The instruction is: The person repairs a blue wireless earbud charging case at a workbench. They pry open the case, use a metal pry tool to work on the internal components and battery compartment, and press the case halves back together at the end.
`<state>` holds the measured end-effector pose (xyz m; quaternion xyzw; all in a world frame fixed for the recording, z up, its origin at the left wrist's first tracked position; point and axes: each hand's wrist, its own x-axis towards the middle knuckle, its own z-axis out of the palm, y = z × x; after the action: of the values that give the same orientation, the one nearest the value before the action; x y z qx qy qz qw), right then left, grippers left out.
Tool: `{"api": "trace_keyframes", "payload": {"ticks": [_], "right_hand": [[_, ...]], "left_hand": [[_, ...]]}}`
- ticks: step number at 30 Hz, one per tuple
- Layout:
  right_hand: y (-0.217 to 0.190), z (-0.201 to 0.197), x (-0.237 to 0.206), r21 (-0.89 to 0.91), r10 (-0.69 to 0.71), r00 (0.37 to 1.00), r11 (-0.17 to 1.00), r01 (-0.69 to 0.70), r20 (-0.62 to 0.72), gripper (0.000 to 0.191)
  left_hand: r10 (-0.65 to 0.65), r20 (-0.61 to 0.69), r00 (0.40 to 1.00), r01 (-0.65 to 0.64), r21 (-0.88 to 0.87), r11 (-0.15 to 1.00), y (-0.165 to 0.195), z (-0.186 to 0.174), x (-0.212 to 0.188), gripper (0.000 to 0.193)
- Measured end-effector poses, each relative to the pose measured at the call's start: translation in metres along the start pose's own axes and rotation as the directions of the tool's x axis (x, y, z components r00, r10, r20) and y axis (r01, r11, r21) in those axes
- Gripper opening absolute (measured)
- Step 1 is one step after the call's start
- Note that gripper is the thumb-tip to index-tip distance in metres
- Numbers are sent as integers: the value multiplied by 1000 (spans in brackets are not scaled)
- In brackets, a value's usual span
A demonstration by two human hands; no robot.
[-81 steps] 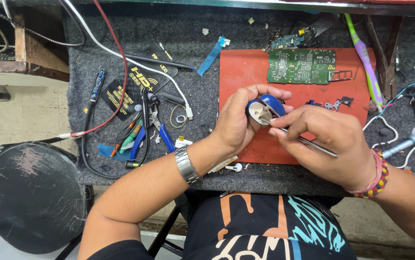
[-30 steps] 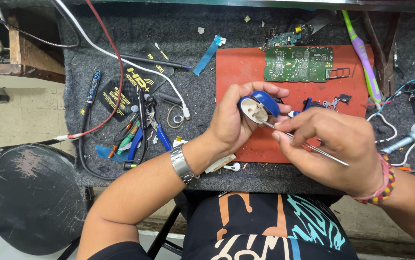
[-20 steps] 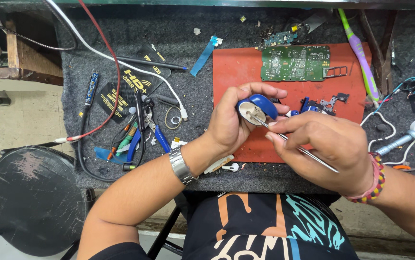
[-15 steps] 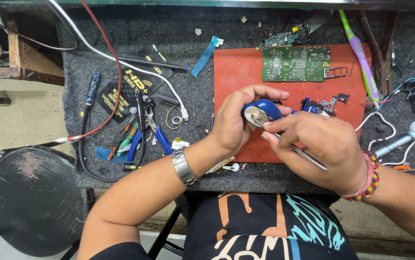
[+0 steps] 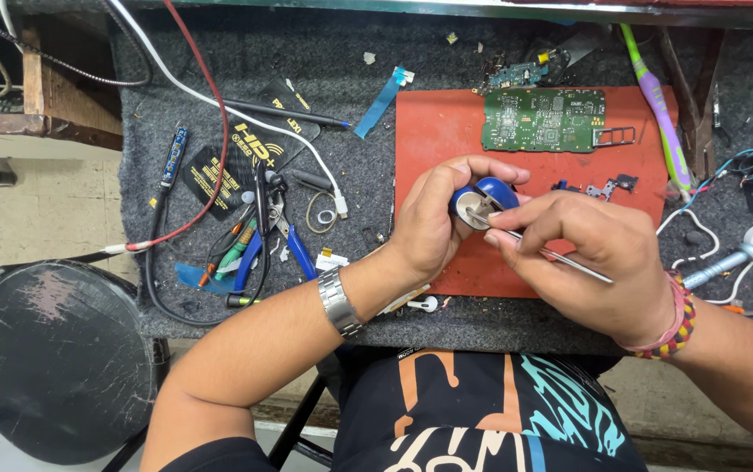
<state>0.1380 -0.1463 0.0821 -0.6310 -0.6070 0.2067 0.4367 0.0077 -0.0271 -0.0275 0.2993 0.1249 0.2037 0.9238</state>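
Note:
My left hand (image 5: 433, 223) grips a small round blue part (image 5: 480, 201) with a pale metallic face, held above the red mat (image 5: 433, 131). My right hand (image 5: 590, 262) pinches thin metal tweezers (image 5: 560, 258) whose tip touches the face of the blue part. A metal watch (image 5: 339, 301) sits on my left wrist and a beaded band (image 5: 678, 319) on my right. A green circuit board (image 5: 544, 119) lies on the mat's far side, beyond both hands.
Grey felt (image 5: 324, 52) covers the bench. Pliers and screwdrivers (image 5: 259, 240) lie in a heap at left, with red, white and black cables (image 5: 210, 131). A purple-green toothbrush (image 5: 656, 105) lies at right. A black round stool (image 5: 53, 358) stands lower left.
The view has shifted slightly. My right hand has moved the tweezers' tip a little across the blue part's face; my left hand still holds the part in the same place.

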Motion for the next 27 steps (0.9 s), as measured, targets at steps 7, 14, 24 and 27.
{"api": "trace_keyframes", "payload": {"ticks": [7,14,24,27], "right_hand": [[-2,0,-2,-64,-40,999,997,41,13,22],[0,1,-1,-33,-42,999,999,42,4,22],[1,-3,-4,-50,-38,999,998,39,20,23],[8,-15,-5,135,12,1000,991,-13,8,22]], "left_hand": [[-26,-1,1000,26,-8,1000,1,0,1,46],[-10,-2,1000,10,-2,1000,2,2,1,46],[-18,-8,1000,17,-32,999,1,1,1,45],[-11,-38,999,9,-62,998,7,1,4,45]]}}
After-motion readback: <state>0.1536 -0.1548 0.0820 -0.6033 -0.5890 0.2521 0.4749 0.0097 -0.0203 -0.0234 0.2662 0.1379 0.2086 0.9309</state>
